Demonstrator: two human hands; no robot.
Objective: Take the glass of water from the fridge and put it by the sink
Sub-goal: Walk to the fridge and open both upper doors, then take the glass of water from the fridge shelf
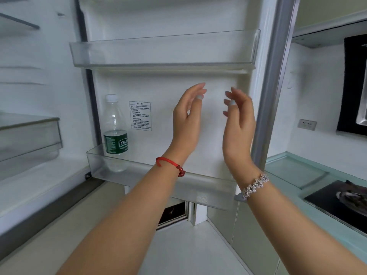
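Observation:
The fridge stands open, and its door (178, 20) faces me with two clear door bins. No glass of water shows in this view. My left hand (188, 114) and my right hand (238, 120) are both raised in front of the door's inner panel, palms facing each other, fingers apart, holding nothing. They hover between the upper door bin (164, 50) and the lower door bin (139, 175). A red cord bracelet is on my left wrist and a silver one on my right.
A plastic water bottle with a green label (115, 132) stands at the left end of the lower bin. Fridge shelves and a drawer (29, 133) are on the left. A pale green counter (297, 169) with a black cooktop (341, 199) lies to the right.

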